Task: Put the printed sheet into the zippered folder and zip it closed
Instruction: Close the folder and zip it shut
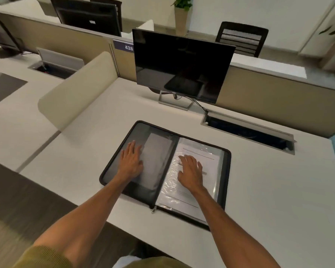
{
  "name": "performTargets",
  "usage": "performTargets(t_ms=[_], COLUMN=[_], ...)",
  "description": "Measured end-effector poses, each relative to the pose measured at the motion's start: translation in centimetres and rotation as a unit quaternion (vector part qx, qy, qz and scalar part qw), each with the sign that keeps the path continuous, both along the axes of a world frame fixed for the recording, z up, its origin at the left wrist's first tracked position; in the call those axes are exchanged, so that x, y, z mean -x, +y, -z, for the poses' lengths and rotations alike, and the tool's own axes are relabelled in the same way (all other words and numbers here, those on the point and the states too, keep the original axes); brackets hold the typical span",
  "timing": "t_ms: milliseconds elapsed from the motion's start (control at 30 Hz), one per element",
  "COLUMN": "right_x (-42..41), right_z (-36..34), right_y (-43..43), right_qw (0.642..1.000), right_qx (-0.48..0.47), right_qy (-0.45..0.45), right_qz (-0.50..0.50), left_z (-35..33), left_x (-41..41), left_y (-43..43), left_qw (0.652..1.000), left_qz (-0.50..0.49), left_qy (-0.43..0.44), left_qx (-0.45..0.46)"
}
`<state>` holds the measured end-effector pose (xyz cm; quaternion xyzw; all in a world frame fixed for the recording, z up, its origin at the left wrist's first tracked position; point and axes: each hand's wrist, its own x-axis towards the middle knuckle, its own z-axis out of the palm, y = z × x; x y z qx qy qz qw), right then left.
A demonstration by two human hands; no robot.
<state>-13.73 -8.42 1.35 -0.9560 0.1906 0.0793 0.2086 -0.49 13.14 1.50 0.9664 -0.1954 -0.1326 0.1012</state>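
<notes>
A black zippered folder (227,171) lies open flat on the white desk (269,190). Its left half is grey lining with a pocket. Its right half carries the printed sheet (207,163) under a shiny clear plastic sleeve. My left hand (131,161) rests flat, fingers spread, on the left half. Flat on the sleeve over the sheet lies my right hand (190,171), holding nothing. The zipper pull (153,209) hangs at the near end of the spine.
A dark monitor (182,64) on a metal stand stands behind the folder. An open cable hatch (248,132) is sunk in the desk at the right. A beige divider (75,93) curves up at the left. The desk's front edge runs just below the folder.
</notes>
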Motion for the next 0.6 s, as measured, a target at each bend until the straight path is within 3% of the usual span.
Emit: performTargets(t_ms=[300, 433, 600], right_x=[-2.7, -2.7, -2.1], right_z=[0.1, 0.2, 0.3], right_y=[7.3, 9.1, 10.3], right_qw=[1.000, 0.999, 0.997], right_qx=[0.006, 0.003, -0.009], right_qy=[0.029, 0.039, 0.069], right_qz=[0.010, 0.021, 0.010], left_z=[0.3, 0.8, -0.1], left_x=[-4.0, -5.1, -5.9], left_y=[6.2, 7.8, 8.6], left_qw=[0.996, 0.997, 0.990], left_qz=[-0.074, -0.059, -0.083], left_qy=[0.033, 0.047, 0.075], left_qx=[0.030, 0.021, 0.083])
